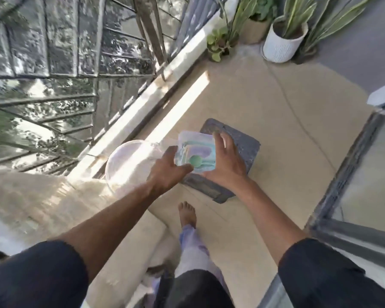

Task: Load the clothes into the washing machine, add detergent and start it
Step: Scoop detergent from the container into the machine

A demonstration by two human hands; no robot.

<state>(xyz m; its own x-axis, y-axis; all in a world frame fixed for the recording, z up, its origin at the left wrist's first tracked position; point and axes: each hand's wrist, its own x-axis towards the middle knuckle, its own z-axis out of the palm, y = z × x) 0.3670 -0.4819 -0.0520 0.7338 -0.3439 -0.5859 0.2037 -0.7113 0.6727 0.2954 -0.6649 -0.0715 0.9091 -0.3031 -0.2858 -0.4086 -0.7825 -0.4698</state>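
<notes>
Both hands hold a translucent detergent pouch (pixel 196 152) with a teal and purple label and a round green cap (pixel 195 161), at mid-frame above the floor. My right hand (pixel 226 162) grips its right side, fingers curled over the top edge. My left hand (pixel 169 168) holds its left edge, thumb lying next to the green cap. A round clear lid or tub (pixel 129 165) sits just left of the hands, at the far end of a pale cream surface (pixel 42 205). No clothes are visible. The view is motion-blurred.
A grey mat (pixel 242 147) lies on the beige balcony floor under the hands. My bare foot (pixel 187 213) stands near it. A metal railing (pixel 76 103) runs along the left. Potted plants (pixel 285 38) stand at the far end. A glass door frame (pixel 351 174) is on the right.
</notes>
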